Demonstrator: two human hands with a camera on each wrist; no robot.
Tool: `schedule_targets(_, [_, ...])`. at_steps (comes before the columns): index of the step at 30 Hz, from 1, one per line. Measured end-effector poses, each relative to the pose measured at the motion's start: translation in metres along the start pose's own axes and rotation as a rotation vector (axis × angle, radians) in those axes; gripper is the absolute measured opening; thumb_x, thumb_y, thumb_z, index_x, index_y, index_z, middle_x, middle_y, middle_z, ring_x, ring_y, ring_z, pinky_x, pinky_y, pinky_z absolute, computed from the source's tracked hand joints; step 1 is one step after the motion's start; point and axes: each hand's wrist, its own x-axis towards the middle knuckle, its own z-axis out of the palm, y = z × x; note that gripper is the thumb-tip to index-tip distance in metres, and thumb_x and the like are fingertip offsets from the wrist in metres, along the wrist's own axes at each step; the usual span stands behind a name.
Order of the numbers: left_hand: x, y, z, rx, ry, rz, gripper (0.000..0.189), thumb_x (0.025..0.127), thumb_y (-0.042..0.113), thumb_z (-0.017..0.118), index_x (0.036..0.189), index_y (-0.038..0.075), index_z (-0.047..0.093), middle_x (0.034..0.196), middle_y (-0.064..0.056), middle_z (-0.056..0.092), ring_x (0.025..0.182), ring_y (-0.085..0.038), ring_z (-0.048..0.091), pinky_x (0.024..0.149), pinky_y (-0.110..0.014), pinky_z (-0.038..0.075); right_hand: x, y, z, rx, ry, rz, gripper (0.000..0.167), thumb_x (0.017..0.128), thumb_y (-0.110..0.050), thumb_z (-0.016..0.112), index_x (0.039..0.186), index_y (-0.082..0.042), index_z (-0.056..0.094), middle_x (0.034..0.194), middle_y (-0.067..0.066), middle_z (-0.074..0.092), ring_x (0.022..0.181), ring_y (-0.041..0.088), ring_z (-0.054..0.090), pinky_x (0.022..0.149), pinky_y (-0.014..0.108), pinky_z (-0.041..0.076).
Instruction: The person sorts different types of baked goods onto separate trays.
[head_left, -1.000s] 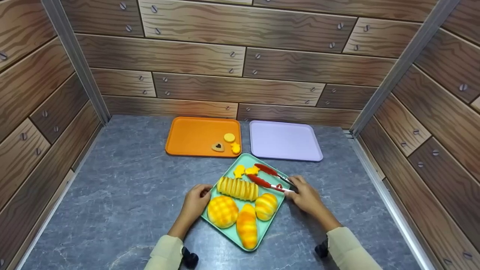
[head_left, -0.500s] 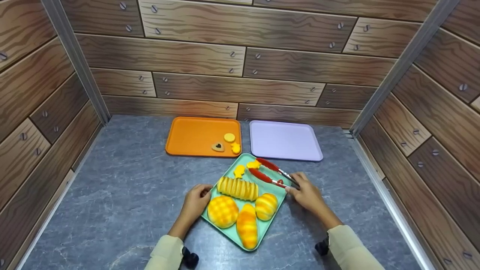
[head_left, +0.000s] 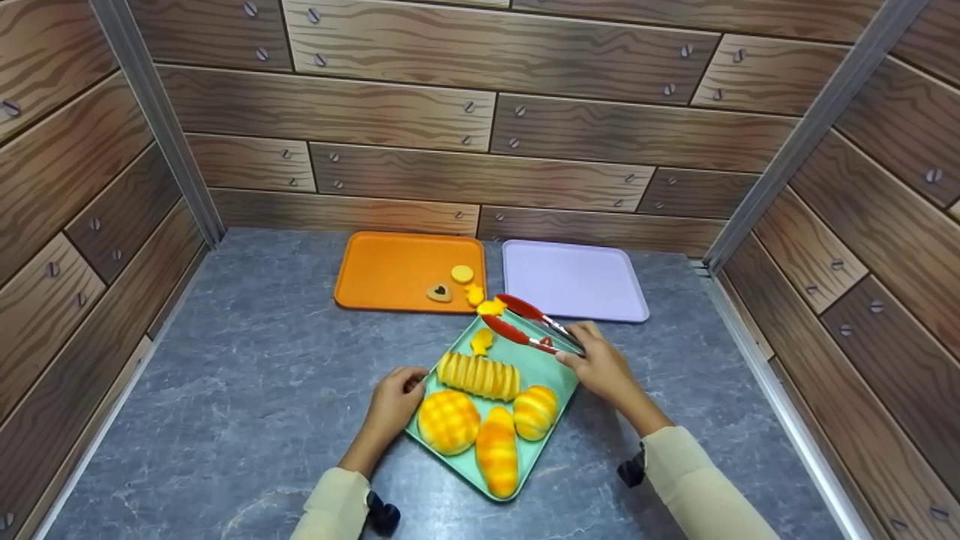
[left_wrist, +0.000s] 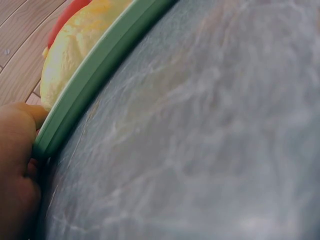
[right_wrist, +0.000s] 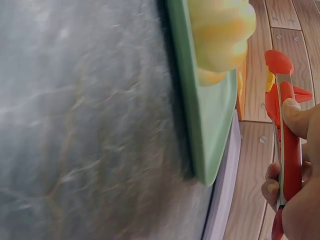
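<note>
My left hand (head_left: 395,403) grips the left rim of the green tray (head_left: 541,369), with a finger over the edge in the left wrist view. In my right hand (head_left: 601,367) are red-tipped tongs (head_left: 504,330), and a small yellow biscuit-like piece (head_left: 489,308) sits between their tips, above the tray's far corner. A similar yellow piece (head_left: 481,341) lies on the tray. Near it are a ridged loaf (head_left: 478,376), a round checkered bun (head_left: 448,422), a long roll (head_left: 496,453) and a small striped bun (head_left: 535,412).
An orange tray (head_left: 390,266) stands behind, bearing a round yellow piece (head_left: 462,274), a heart-marked biscuit (head_left: 439,293) and a yellow shaped piece (head_left: 474,294) at its right side. Beside it lies a lilac tray (head_left: 574,277). Wood-patterned walls (head_left: 405,120) enclose the grey table (head_left: 262,360).
My right hand has moved the tongs away from me and left, carrying the small yellow piece off the green tray's surface toward the orange tray. My left hand has stayed at the rim.
</note>
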Motion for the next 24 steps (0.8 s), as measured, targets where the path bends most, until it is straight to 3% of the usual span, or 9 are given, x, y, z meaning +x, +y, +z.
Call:
schedule_targets(7, [0.0, -0.001, 0.0, 0.0, 0.002, -0.006, 0.018, 0.098, 0.016, 0.065, 0.112, 0.011, 0.074, 0.096, 0.0, 0.067, 0.084, -0.012, 0.058, 0.077, -0.031, 0.05, 0.016, -0.018, 0.002, -0.026, -0.02, -0.015, 0.054, 0.095, -0.034, 0.07, 0.142, -0.012, 0.057, 0.139, 0.007, 0.054, 0.122, 0.031, 0.058, 0.1, 0.056, 0.045])
schedule_targets(13, [-0.001, -0.001, 0.0, -0.012, -0.001, -0.002, 0.017, 0.097, 0.014, 0.065, 0.111, 0.01, 0.074, 0.094, 0.001, 0.066, 0.083, -0.012, 0.058, 0.077, -0.03, 0.05, 0.029, -0.033, 0.007, -0.029, -0.025, -0.008, 0.052, 0.094, -0.034, 0.071, 0.139, -0.012, 0.058, 0.138, 0.005, 0.054, 0.117, 0.03, 0.06, 0.097, 0.054, 0.046])
schedule_targets(24, [-0.001, 0.0, 0.0, 0.005, 0.004, 0.009, 0.017, 0.097, 0.013, 0.065, 0.111, 0.01, 0.074, 0.093, 0.0, 0.065, 0.082, -0.012, 0.057, 0.075, -0.029, 0.049, 0.059, -0.064, 0.03, -0.057, -0.027, -0.037, 0.05, 0.094, -0.035, 0.071, 0.137, -0.012, 0.06, 0.136, 0.006, 0.055, 0.115, 0.028, 0.061, 0.094, 0.05, 0.048])
